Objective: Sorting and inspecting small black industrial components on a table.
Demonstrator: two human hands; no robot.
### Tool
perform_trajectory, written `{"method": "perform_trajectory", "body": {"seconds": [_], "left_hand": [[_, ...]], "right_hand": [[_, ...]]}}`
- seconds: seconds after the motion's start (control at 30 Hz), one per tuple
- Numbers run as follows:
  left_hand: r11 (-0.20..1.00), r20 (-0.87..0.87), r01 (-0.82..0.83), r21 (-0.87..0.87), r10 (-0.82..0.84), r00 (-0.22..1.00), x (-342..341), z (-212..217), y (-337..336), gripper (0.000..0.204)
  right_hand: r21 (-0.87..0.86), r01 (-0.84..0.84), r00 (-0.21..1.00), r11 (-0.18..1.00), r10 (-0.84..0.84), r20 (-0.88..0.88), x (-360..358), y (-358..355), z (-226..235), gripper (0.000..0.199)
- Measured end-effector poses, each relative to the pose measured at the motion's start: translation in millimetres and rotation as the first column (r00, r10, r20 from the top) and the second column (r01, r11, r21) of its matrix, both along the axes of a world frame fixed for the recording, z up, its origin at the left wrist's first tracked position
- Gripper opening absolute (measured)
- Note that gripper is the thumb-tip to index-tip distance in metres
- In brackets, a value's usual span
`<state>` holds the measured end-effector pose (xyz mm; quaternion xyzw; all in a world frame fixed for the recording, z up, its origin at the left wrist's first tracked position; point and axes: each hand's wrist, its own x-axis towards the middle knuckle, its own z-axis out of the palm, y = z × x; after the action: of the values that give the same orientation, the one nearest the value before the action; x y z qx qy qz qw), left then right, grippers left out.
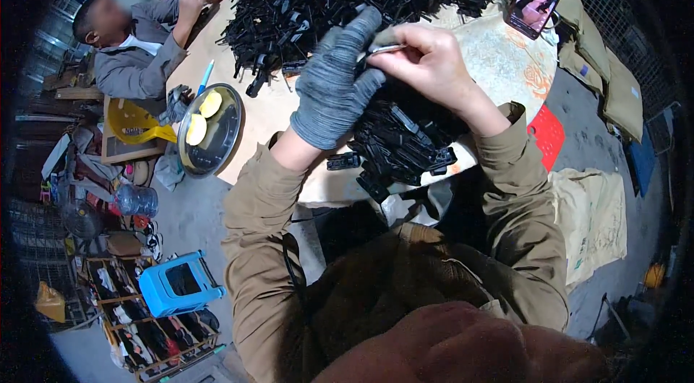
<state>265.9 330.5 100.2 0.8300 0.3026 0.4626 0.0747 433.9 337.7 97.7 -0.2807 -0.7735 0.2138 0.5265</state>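
Observation:
My left hand (334,86), in a grey knitted glove, is closed, and whatever its fingertips hold is hidden. Pressed close to it, my bare right hand (432,63) pinches a thin, pale metallic strip (387,49) between thumb and fingers. The strip's exact kind is too small to tell. Under both hands, near the table's front edge, lies a small heap of black plastic clip-like parts (405,141). Beyond the hands spreads a much larger pile of similar black parts (289,3).
A dark round plate (230,138) with yellow fruit pieces sits at the table's left edge, by a blue-and-white pen (207,73). A phone (535,1) stands at the far right. At far left sits another person (137,50). A red stool (547,137) is beside the table.

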Motion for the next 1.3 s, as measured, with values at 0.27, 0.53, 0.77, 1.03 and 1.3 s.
{"method": "perform_trajectory", "body": {"seconds": [0.27,0.53,0.77,1.03,1.3], "left_hand": [[0.504,0.536,0.583,-0.638,-0.253,0.805,-10,16,3,0.041],[0.325,0.644,0.668,-0.669,-0.196,0.74,-3,16,-7,0.029],[0.666,0.474,0.413,-0.622,-0.1,0.875,-8,7,0,0.02],[0.874,0.548,0.253,-0.415,0.018,0.836,10,9,-9,0.029],[0.945,0.361,0.075,-0.318,0.047,0.932,6,6,-9,0.024]], "right_hand": [[-0.397,-0.306,0.93,0.865,0.182,-0.32,20,3,13,0.016],[-0.366,-0.48,0.876,0.797,0.417,-0.243,20,8,5,0.022],[-0.309,-0.314,0.946,0.898,0.269,-0.178,10,4,8,0.024],[-0.193,-0.205,0.979,0.96,0.198,-0.055,8,10,-7,0.012],[-0.297,-0.173,0.985,0.939,0.169,-0.039,3,-1,2,0.015]]}}
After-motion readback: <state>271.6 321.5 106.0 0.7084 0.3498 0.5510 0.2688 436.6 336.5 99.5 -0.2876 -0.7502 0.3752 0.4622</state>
